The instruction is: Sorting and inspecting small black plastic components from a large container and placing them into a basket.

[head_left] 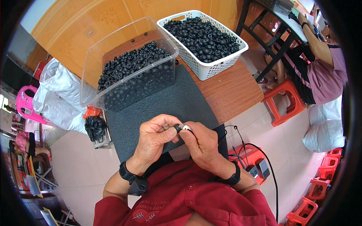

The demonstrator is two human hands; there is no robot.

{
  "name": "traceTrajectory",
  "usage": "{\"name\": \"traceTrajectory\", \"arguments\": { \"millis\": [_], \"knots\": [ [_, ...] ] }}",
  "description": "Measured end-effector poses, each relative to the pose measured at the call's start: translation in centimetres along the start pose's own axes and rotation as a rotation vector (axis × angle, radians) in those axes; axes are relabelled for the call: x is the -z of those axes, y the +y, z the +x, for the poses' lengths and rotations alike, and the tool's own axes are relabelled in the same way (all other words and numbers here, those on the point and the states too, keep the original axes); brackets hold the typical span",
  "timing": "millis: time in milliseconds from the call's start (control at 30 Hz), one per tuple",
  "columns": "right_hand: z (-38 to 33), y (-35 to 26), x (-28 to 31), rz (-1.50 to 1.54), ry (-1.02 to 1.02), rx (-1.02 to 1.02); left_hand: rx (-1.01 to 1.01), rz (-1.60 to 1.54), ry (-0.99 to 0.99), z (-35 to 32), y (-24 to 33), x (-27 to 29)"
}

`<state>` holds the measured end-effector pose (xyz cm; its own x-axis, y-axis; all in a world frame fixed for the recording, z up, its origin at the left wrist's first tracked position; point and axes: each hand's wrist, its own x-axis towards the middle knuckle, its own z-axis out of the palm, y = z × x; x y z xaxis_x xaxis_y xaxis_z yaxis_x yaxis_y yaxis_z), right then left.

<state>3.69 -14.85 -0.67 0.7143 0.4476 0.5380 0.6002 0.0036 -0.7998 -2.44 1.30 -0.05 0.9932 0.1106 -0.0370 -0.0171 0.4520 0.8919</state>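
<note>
In front of my chest, over the near edge of a dark grey mat (166, 100), both hands meet fingertip to fingertip. Thumb and fingers of my left hand (152, 137) pinch a small black round part (177, 128). My right hand (201, 145) is closed on a small white piece (186, 128) with dark spots, held against the black part. Fingers partly cover both pieces, so I cannot tell how they join. Beyond the mat stand a clear plastic bin (130, 81) and a white perforated basket (203, 69), both holding many small black ring-like parts.
A wooden tabletop (230, 88) lies under the basket. Cables and small black devices rest on a red stool (245, 158) at my right. White sacks (60, 94) and a black plastic bag (96, 128) are on the left. Another person (320, 71) sits at a table at far right.
</note>
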Motion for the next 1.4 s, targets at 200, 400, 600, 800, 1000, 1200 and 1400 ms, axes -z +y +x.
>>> {"name": "traceTrajectory", "arguments": {
  "millis": [200, 400, 600, 800, 1000, 1200, 1400],
  "knots": [
    [-0.1, 0.3, -0.2, -0.001, 0.041, -0.008, -0.001, 0.011, 0.036, 0.0, -0.1, 0.0],
    [-0.3, 0.5, -0.3, -0.042, 0.026, -0.008, -0.022, 0.019, 0.032, -0.1, -0.1, -0.2],
    [-0.6, 0.9, -0.5, -0.132, 0.047, 0.061, -0.012, 0.0, 0.07, -0.2, -0.7, -0.2],
    [-0.5, 0.9, -0.2, -0.274, 0.069, 0.161, -0.031, 0.002, 0.084, -0.4, -0.9, -0.5],
    [-0.7, 1.1, 0.2, -0.368, 0.028, 0.192, -0.035, -0.03, 0.098, -0.7, -1.5, -0.9],
    [-1.2, 1.5, 0.2, -0.325, -0.03, 0.195, 0.065, -0.095, 0.157, -0.9, -1.8, -1.1],
    [-1.7, 1.6, -0.2, 0.373, 0.069, -0.293, 0.011, -0.119, 0.099, -0.3, -2.0, -1.2]
  ]
}}
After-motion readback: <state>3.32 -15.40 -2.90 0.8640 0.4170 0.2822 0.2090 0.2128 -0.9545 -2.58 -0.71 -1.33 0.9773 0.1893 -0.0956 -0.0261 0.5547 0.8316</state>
